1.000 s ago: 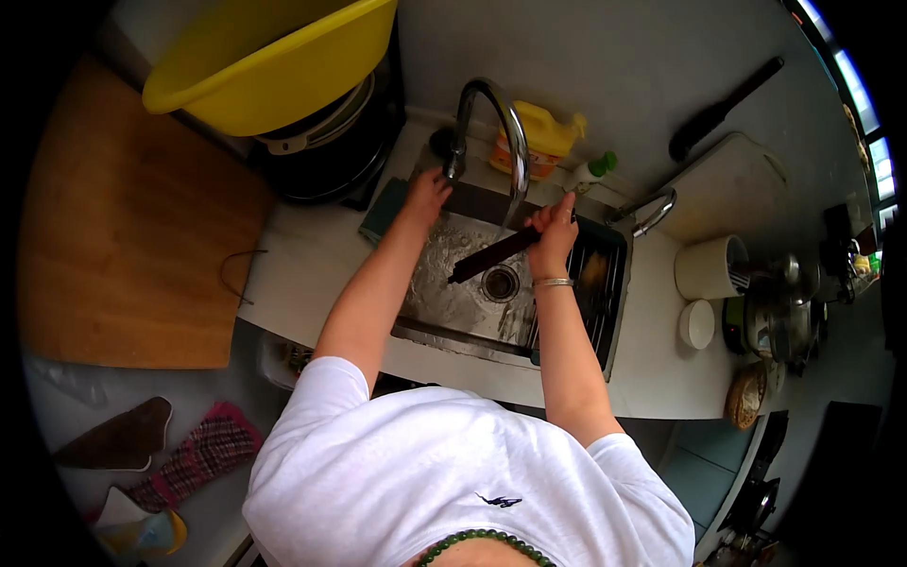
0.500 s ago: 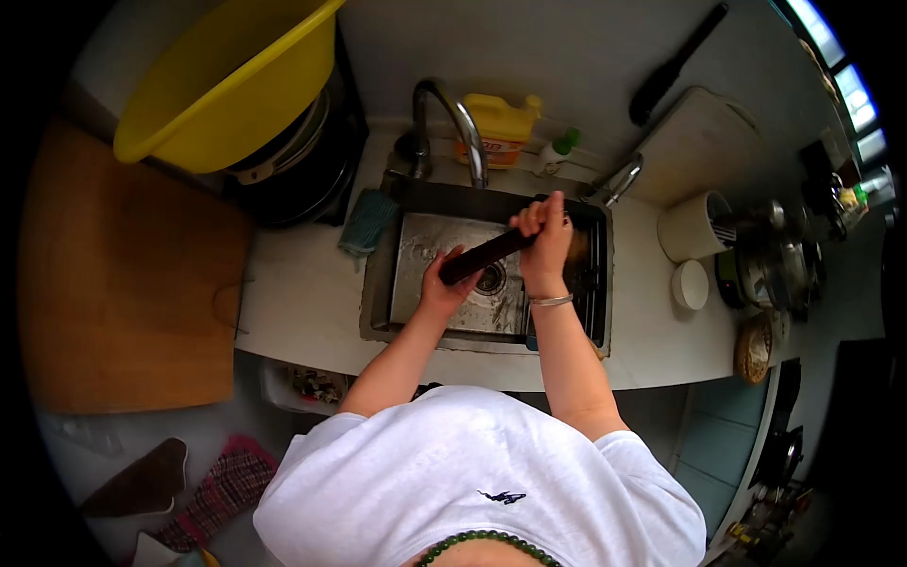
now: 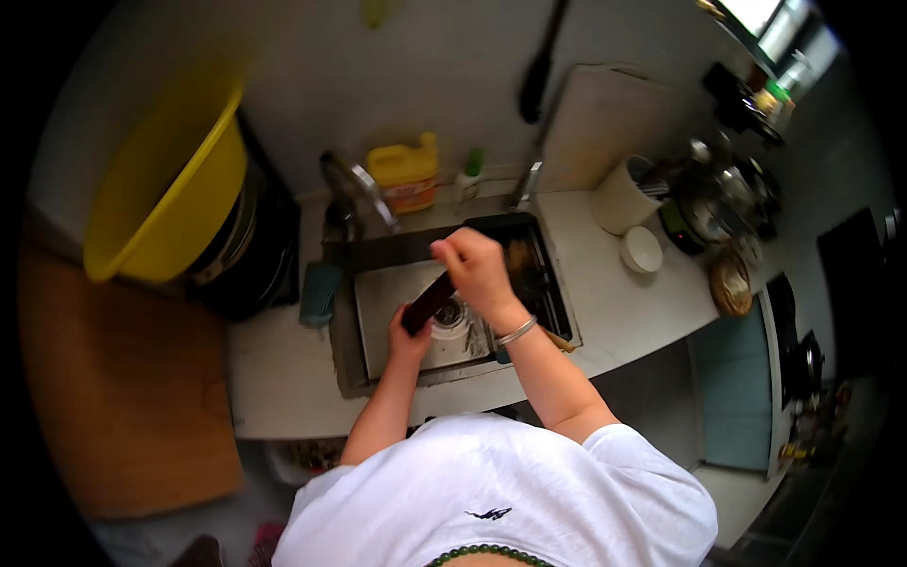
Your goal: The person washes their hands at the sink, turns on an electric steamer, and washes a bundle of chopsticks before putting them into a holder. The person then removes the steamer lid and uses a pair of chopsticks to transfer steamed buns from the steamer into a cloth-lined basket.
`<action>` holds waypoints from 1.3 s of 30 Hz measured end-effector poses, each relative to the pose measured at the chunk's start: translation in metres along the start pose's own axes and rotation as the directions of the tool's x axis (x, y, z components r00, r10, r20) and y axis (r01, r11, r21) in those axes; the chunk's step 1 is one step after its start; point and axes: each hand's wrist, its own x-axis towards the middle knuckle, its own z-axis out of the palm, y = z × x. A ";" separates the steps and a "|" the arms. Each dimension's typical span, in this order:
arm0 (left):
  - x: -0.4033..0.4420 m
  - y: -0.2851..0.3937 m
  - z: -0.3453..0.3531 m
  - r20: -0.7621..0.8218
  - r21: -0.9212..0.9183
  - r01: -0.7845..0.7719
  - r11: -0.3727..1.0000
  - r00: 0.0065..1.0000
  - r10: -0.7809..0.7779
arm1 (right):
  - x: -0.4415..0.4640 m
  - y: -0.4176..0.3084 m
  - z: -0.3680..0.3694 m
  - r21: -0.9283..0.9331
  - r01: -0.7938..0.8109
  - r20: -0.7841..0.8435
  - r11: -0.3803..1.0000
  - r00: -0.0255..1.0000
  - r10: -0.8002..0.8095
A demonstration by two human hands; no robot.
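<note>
A long, dark reddish-brown bar-shaped object slants over the sink; its exact kind is unclear. My left hand is wrapped round its lower end. At the upper end, my right hand is closed, with the thumb side up, and it hides that end of the object. The metal drain shows just beyond the object. Over the sink's back edge bends a chrome faucet.
A yellow jug and a green-capped bottle stand behind the sink. To the right are a white bowl and a utensil holder. A blue-grey cloth lies left, near a large yellow basin.
The view has swung right, so the sink sits lower and further left. My right hand has turned over and now covers more of the dark object's upper end. My left hand keeps its hold.
</note>
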 end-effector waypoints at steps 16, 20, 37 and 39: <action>-0.020 -0.012 0.024 0.044 0.030 0.021 0.999 0.999 -0.022 | -0.029 -0.022 -0.006 0.821 -0.336 0.137 0.462 0.900 0.413; -0.022 -0.015 0.022 0.209 0.064 0.010 0.998 0.978 -0.023 | -0.042 -0.011 -0.003 0.735 -0.298 0.181 0.609 0.952 0.248; -0.034 0.034 0.051 0.224 0.458 0.052 0.887 0.959 -0.172 | -0.067 0.021 -0.018 0.538 -0.432 0.209 0.724 0.900 0.382; -0.061 0.054 0.075 0.370 0.464 0.049 0.884 0.897 -0.244 | -0.047 0.008 -0.037 0.748 -0.493 0.267 0.445 0.837 0.478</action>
